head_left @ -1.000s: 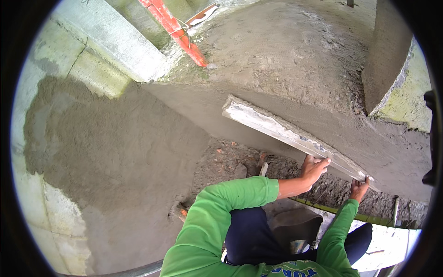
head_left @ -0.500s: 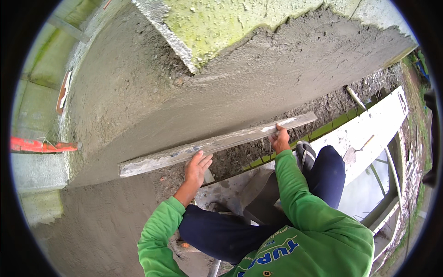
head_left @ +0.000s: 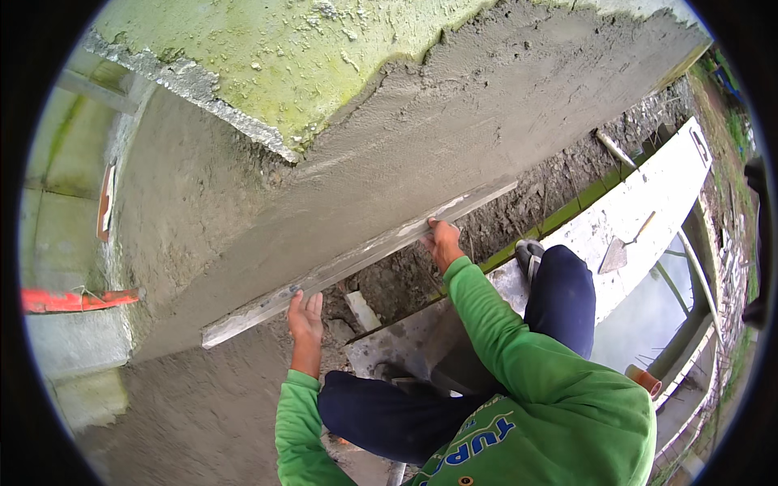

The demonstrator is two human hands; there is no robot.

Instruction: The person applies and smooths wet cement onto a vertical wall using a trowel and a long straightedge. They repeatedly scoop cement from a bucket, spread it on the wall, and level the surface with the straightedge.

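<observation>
A long grey straightedge board (head_left: 365, 252), smeared with mortar, lies slantwise against the wet mortar face (head_left: 389, 170) of the wall, close to its lower edge. My right hand (head_left: 442, 241) grips the board right of its middle, fingers bent over its edge. Further left, my left hand (head_left: 305, 320) rests its fingertips on the board's near edge; its fingers are stretched and slightly apart. The thumb of that hand is not plain to see. Above the wet mortar, the wall is rough, pale green older plaster (head_left: 340, 57) with a ragged border.
A trowel (head_left: 617, 253) lies on the pale plank (head_left: 648, 219) at right, where my foot (head_left: 529, 257) rests. Past the plank is an opening with water (head_left: 648, 301). A broken pale block (head_left: 362, 311) sits below the board. Red material (head_left: 77, 300) sticks out at far left.
In the picture, the board and both hands sit further left, and the board slopes more steeply. The whole view has shifted too. More of the trowel shows now.
</observation>
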